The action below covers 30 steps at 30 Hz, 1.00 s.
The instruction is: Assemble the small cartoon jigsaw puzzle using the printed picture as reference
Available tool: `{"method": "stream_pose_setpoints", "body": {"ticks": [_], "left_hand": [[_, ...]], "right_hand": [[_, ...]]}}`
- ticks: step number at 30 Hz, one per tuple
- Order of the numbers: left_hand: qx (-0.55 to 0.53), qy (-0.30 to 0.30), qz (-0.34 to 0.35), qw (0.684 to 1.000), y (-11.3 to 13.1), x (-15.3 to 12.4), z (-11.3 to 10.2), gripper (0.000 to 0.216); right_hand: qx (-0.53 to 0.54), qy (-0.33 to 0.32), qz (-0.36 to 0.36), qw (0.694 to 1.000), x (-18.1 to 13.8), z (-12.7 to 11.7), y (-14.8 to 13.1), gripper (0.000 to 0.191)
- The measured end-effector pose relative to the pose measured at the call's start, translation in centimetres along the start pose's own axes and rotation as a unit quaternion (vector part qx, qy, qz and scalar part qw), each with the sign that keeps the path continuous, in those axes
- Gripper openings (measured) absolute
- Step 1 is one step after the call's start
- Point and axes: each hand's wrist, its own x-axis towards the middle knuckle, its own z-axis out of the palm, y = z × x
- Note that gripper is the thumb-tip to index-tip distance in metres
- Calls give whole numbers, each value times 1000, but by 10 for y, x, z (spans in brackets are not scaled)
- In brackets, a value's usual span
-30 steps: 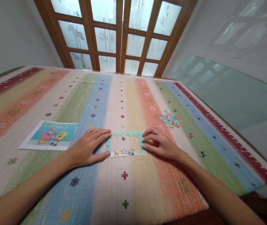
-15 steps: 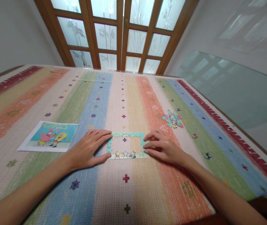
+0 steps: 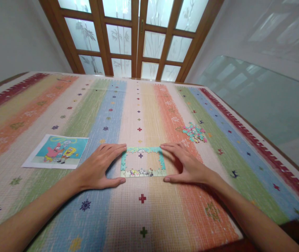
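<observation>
A: Does the printed picture [image 3: 57, 151] on the striped cloth [image 3: 149, 217] carry any words?

B: None that can be read; it shows only cartoon figures on a blue-green ground, and no caption or title stands out.

A: And the puzzle frame [image 3: 142, 161] or the loose pieces [image 3: 194, 132]?

B: Both are too small to tell; no letters or numbers show on them. The cloth bears only small crosses and flower marks, not writing, and the frosted door panes [image 3: 118, 38] show etched plants, with no label, brand or sign
</observation>
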Motion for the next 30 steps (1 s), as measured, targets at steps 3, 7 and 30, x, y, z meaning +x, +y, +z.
{"method": "stream_pose_setpoints", "body": {"ticks": [3, 7, 30], "left_hand": [[-4, -5, -11, 1000, 1, 0, -1, 84], [-6, -13, -30, 999, 1, 1, -1, 77], [17, 113, 47, 992, 1, 2, 3, 20]], "right_hand": [[-5, -13, 18, 1000, -1, 3, 1, 99], [-4, -6, 43, 999, -2, 6, 2, 97], [-37, -2, -29, 999, 1, 3, 1, 71]]}}
